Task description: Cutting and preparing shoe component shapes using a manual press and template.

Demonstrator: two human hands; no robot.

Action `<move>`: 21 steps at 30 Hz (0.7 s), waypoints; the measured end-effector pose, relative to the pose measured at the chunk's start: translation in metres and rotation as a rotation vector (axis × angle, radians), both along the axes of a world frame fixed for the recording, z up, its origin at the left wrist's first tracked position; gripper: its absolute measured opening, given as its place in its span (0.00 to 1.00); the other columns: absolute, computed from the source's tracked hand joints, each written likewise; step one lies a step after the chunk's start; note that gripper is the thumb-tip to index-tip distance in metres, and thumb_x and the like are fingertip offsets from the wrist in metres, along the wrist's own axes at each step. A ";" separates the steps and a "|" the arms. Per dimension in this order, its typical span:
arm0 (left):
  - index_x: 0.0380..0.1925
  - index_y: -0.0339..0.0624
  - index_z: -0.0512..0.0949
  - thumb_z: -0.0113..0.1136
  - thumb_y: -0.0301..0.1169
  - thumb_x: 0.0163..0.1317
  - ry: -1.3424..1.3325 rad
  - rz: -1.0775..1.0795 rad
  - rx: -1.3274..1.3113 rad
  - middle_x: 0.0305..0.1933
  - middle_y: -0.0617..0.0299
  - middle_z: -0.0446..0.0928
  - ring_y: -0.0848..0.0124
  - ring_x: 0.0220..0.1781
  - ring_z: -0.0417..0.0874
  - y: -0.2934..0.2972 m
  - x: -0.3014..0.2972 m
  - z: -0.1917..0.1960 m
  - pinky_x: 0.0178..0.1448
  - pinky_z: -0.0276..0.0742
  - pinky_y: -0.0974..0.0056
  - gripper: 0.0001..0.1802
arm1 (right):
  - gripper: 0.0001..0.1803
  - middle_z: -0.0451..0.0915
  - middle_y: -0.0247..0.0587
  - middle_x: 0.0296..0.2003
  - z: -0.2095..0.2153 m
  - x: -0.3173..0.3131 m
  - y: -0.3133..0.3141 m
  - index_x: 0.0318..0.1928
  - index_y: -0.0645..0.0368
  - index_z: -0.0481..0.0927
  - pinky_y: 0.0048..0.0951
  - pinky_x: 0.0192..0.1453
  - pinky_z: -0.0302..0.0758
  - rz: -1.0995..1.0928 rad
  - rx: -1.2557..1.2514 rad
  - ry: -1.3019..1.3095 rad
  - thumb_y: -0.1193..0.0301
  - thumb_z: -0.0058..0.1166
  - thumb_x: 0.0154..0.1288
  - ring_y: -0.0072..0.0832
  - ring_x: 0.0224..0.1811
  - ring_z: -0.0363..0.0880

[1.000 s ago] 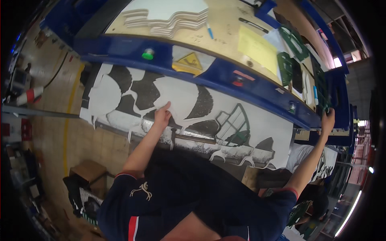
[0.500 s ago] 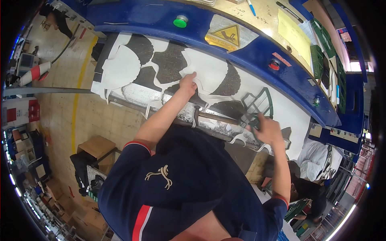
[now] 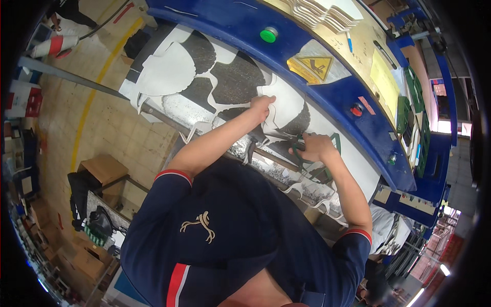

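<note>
My left hand pinches the edge of a white scallop-edged cut piece, which lies over the dark bed of a blue machine. My right hand is closed on a green cutting die, a thin open frame lying low on the sheet at the near side. The fingers hide part of the frame. A second white cut piece rests farther left. Between them the white sheet is left as narrow strips around dark scalloped openings.
A blue machine beam with a green button and a red button runs along the far side. Stacked white pieces lie on its top. A metal bar sticks out left; a cardboard box stands below.
My right hand has brought the green die left and down onto the sheet, close to the white piece. My left hand still holds that piece. The whole view has shifted and turned slightly.
</note>
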State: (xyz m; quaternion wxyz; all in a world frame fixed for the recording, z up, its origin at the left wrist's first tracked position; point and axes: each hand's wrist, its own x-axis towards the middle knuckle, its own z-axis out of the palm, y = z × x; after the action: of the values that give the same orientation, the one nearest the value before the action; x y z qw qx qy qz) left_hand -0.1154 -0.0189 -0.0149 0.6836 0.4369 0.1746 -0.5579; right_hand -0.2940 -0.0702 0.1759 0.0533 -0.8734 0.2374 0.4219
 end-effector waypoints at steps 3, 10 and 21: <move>0.48 0.31 0.73 0.60 0.24 0.64 -0.050 -0.075 -0.050 0.47 0.48 0.80 0.58 0.46 0.85 -0.004 -0.005 0.010 0.50 0.85 0.53 0.14 | 0.50 0.80 0.58 0.47 0.000 0.009 -0.006 0.55 0.67 0.73 0.43 0.59 0.71 0.024 0.018 0.023 0.29 0.44 0.56 0.47 0.54 0.78; 0.37 0.33 0.77 0.60 0.24 0.64 -0.050 -0.022 -0.098 0.47 0.47 0.80 0.56 0.47 0.84 -0.006 -0.004 0.007 0.52 0.83 0.47 0.05 | 0.49 0.78 0.59 0.50 0.005 0.003 0.005 0.56 0.65 0.73 0.52 0.64 0.63 0.049 -0.034 -0.037 0.29 0.46 0.55 0.49 0.56 0.76; 0.41 0.33 0.77 0.64 0.23 0.58 0.005 0.075 -0.046 0.45 0.53 0.79 0.63 0.45 0.82 -0.016 -0.005 -0.021 0.48 0.78 0.58 0.12 | 0.48 0.78 0.58 0.52 0.019 0.022 0.025 0.51 0.69 0.77 0.51 0.67 0.60 0.034 -0.091 0.004 0.31 0.49 0.54 0.45 0.58 0.75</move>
State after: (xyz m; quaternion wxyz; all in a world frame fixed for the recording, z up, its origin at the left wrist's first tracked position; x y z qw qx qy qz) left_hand -0.1202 -0.0346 -0.0359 0.7134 0.4127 0.1796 -0.5371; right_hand -0.2717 -0.0456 0.1953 0.0058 -0.8780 0.2415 0.4133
